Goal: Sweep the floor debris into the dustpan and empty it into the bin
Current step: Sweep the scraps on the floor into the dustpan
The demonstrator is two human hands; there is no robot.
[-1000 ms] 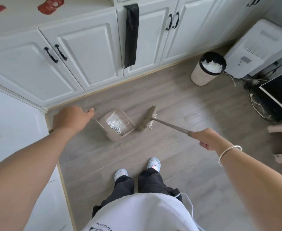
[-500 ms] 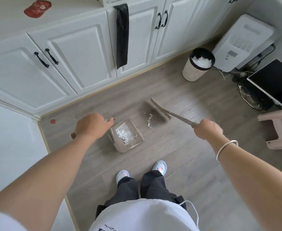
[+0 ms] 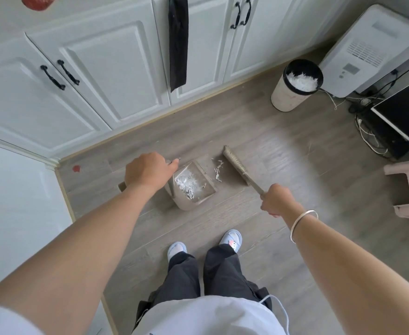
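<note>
Standing here, I can't make out a single word, number or brand name anywhere. The white appliance [image 3: 368, 52] in the corner has a small grey panel [image 3: 350, 68] with two buttons beside it, but whatever is printed there is too small to read. The right slipper [image 3: 231, 239] carries a little pink and white cartoon picture, with no lettering I can see. At the very bottom edge, the white shirt [image 3: 210, 317] has a scrap of dark print that is cut off and illegible. The red sticker [image 3: 39, 1] on the cabinet is a plain shape without writing.
</note>
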